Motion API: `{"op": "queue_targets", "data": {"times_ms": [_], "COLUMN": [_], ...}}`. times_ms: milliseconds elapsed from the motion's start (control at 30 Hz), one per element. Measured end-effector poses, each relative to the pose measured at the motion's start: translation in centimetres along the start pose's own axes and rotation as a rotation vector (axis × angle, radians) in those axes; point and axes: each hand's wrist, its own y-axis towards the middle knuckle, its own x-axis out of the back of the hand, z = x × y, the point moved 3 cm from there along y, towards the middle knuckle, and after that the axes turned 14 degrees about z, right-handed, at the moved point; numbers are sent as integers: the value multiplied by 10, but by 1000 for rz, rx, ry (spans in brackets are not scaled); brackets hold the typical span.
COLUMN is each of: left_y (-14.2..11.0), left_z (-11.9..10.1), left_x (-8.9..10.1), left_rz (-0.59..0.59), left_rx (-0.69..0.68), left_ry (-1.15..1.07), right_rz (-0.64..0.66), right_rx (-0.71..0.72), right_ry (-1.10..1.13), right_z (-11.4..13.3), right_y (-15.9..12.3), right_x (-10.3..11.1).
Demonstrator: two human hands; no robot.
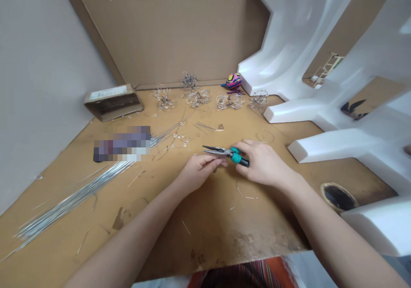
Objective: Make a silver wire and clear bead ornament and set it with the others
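My right hand [261,161] is closed around the teal-and-black handles of long-nose pliers [236,155]. Their jaws point left and look slightly apart, just above the fingers of my left hand [201,170]. Thumb and fingertips of that hand are pressed together in a pinch; what lies between them is too small to make out. Beyond the left hand lies a small chain of wire loops [180,140] on the table. A curved piece of wire [245,195] rests just below the right hand.
A bundle of straight wires [80,196] stretches across the table's left, beside a blurred-out object [122,144]. Several bent-wire pieces [198,98] stand along the back, near a colourful ball-like thing [233,81]. An open cardboard box [114,103] sits back left. White moulded foam [330,144] juts in from the right.
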Motion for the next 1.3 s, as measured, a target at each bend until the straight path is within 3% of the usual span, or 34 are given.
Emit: {"op": "queue_targets", "data": {"times_ms": [233,400,533,700,800,1000,1100,1200,1300], "left_y": [-1,-1,-1,2,2,-1,-1,-1,-1], "left_z": [-5,0,7,17,15,7,6,6,8], "left_x": [-3,-2,1,7,5,-1,-2,-3,-5], "left_rz": [139,238,211,71,108,197,228,246,281], "left_rx": [-40,29,93,134,122,106,85,62,56], "left_ry": [-120,-265,-330,-404,-458,-542,-552,-541,-541], "right_rz": [115,248,230,109,70,52,3,-16,90], "right_rx": [-11,6,-19,-256,-396,-315,-205,-53,20], "right_ry": [170,374,438,212,-27,-112,84,604,1093], "right_z": [-8,-14,-21,-38,-45,-39,-33,-21,-8], "right_y": [-1,-1,-1,3,5,8,10,11,12], "right_x": [0,-5,-2,-1,-6,-15,-13,-11,-15]}}
